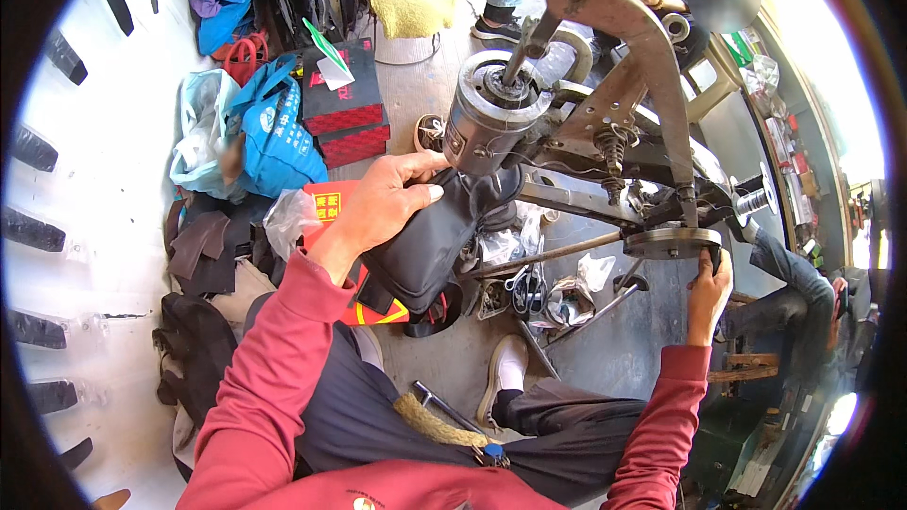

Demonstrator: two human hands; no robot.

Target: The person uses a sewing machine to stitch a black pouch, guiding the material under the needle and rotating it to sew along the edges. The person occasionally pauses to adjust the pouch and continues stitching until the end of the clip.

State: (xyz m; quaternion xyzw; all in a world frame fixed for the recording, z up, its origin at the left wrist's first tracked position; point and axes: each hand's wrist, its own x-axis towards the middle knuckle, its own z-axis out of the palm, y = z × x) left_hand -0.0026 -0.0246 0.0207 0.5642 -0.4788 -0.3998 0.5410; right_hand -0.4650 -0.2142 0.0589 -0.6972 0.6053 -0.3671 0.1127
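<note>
A smooth black leather bag (420,246) hangs under the round metal head (482,123) of a worn, hand-worked sewing machine (652,99). My left hand (385,196) pinches its upper edge between thumb and fingers, close beside the head. The spot where the bag meets the needle is hidden behind the head. On the right, my right hand (709,288) grips the rim of the machine's handwheel (669,244) from below, thumb against its side. A spool (756,200) stands beyond the wheel.
Scissors (526,293) and small supplies lie on the floor under the machine. Left of me are a blue tote bag (279,132), red-and-black boxes (342,94) and dark cloth (196,340). Other people sit beyond, one on a yellow cushion (416,8). Cluttered shelves (803,170) line the right.
</note>
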